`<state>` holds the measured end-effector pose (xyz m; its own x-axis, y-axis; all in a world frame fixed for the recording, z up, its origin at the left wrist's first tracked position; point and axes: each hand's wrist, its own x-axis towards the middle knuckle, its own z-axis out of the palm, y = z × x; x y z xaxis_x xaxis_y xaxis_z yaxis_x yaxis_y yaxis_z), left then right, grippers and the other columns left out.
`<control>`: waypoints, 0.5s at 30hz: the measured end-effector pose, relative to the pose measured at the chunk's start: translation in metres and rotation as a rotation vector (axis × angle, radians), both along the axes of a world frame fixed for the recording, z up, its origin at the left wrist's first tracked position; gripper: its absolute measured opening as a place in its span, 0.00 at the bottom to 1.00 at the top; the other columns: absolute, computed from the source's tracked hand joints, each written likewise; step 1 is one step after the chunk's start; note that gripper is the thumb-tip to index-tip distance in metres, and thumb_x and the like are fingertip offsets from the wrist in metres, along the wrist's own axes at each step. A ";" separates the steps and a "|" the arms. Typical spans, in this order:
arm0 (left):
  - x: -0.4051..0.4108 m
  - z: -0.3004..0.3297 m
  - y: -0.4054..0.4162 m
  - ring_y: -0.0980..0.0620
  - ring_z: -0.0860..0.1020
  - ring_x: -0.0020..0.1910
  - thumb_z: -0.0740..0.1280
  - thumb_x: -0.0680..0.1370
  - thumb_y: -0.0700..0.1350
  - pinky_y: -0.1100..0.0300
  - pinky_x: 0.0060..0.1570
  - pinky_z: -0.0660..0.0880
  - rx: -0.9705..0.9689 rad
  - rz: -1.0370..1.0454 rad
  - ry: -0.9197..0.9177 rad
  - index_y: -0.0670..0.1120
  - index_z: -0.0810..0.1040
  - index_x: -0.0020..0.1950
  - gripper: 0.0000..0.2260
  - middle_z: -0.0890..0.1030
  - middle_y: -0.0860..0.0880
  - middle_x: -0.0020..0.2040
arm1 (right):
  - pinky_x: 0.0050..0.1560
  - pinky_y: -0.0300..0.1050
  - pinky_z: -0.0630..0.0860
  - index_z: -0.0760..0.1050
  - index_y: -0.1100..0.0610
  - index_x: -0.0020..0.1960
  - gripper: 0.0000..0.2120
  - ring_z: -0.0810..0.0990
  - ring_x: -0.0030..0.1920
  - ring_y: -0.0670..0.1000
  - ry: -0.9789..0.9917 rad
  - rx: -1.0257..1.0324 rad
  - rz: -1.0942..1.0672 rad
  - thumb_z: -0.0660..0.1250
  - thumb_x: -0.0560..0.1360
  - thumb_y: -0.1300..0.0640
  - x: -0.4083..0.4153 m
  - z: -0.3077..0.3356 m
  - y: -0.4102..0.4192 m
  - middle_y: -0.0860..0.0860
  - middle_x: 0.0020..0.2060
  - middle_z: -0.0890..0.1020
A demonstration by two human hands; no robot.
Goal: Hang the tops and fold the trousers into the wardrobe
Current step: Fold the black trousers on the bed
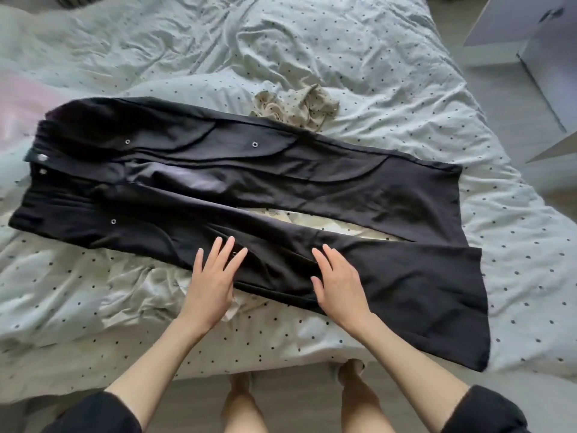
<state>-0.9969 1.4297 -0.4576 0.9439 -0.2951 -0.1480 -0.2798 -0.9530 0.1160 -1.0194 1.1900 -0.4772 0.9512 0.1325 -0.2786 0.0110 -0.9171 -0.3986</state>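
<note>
The left hand (212,278) and right hand (338,284) are being pressed flat, fingers straight, on the near leg of the black trousers (237,179), which are being spread on the bed (359,67), long axis left-right, waistband lying leftward.

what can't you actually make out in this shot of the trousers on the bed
- Wardrobe: not in the head view.
- Cloth under the trousers: only a pale strip shows between the legs.
- Beige garment: crumpled, partly behind the trousers; type unclear.
- Box: cut off by the top right edge.
- Left hand and right hand: flat on the near leg; any pressing force unseen.
</note>
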 end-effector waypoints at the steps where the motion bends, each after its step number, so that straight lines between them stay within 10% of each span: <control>1: 0.005 0.002 0.026 0.39 0.58 0.74 0.64 0.71 0.28 0.39 0.71 0.56 0.013 0.018 -0.008 0.44 0.68 0.72 0.30 0.64 0.41 0.74 | 0.73 0.46 0.55 0.53 0.52 0.76 0.26 0.54 0.76 0.50 -0.019 0.011 0.012 0.55 0.81 0.51 0.005 0.003 0.023 0.52 0.76 0.55; 10: 0.047 -0.006 0.229 0.47 0.45 0.77 0.58 0.76 0.32 0.47 0.73 0.48 0.158 0.119 0.115 0.54 0.48 0.78 0.35 0.48 0.49 0.78 | 0.56 0.56 0.77 0.78 0.59 0.59 0.23 0.77 0.61 0.59 -0.262 0.033 0.149 0.76 0.66 0.59 0.057 0.028 0.239 0.59 0.60 0.79; 15: 0.072 -0.026 0.280 0.46 0.42 0.77 0.60 0.76 0.34 0.46 0.73 0.45 0.212 0.105 0.155 0.54 0.43 0.77 0.37 0.44 0.48 0.78 | 0.71 0.57 0.59 0.56 0.57 0.76 0.32 0.54 0.76 0.57 0.000 -0.219 0.203 0.61 0.77 0.45 0.071 0.004 0.294 0.56 0.76 0.56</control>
